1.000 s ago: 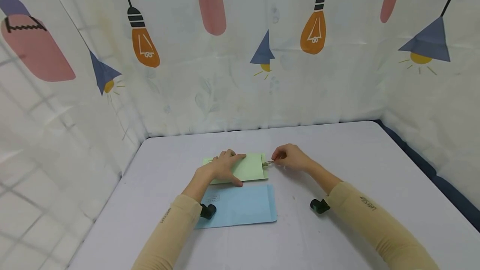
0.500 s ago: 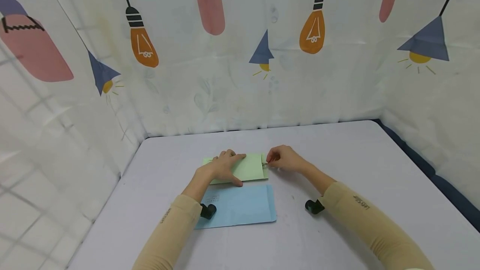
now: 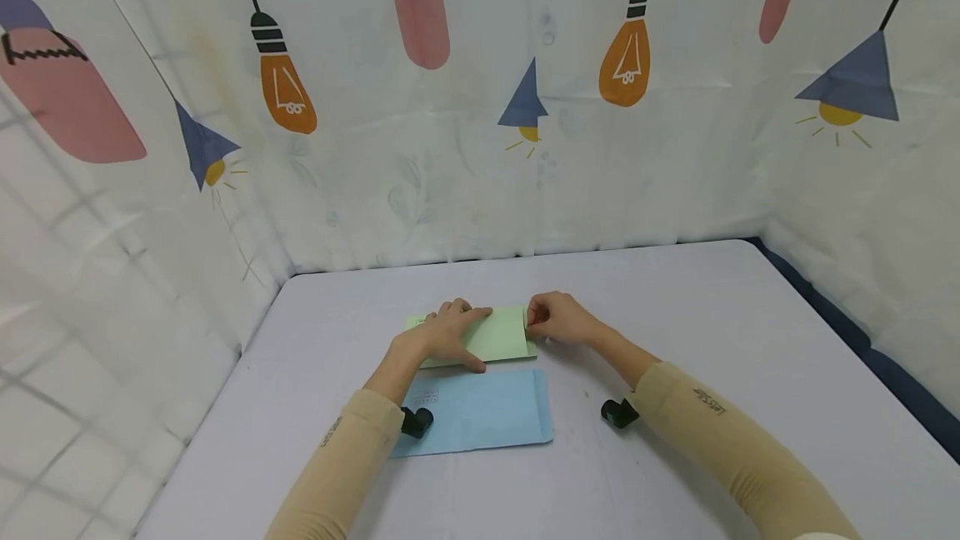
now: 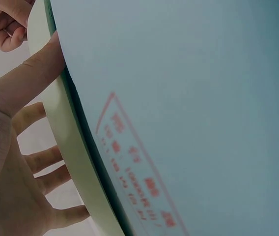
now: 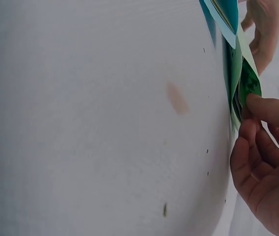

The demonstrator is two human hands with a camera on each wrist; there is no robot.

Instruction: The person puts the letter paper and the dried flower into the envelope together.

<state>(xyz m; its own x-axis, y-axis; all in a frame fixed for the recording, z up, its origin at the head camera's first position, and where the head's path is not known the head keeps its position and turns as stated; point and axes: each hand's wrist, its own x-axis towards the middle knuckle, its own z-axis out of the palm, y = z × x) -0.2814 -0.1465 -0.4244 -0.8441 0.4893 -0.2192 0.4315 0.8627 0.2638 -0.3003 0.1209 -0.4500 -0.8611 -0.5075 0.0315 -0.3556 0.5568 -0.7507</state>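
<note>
A pale green envelope lies on the table, its mouth facing right. My left hand rests on it with fingers spread and thumb along the near edge. At the mouth, my right hand pinches a thin paper slip between thumb and curled fingers, most of it now hidden. In the right wrist view, green patterned paper shows in the gaping mouth beside my thumb. Nearer to me lies a light blue envelope, flap end to the right; red print marks it in the left wrist view.
The white table stretches around both envelopes, with a few small specks on its surface. A white curtain printed with lamps and bulbs hangs behind and at the sides. Black wrist cameras sit under each forearm, the left one over the blue envelope.
My right hand has moved left toward the green envelope's mouth, and the slip that stuck out has gone into it. My left hand and both envelopes have stayed put.
</note>
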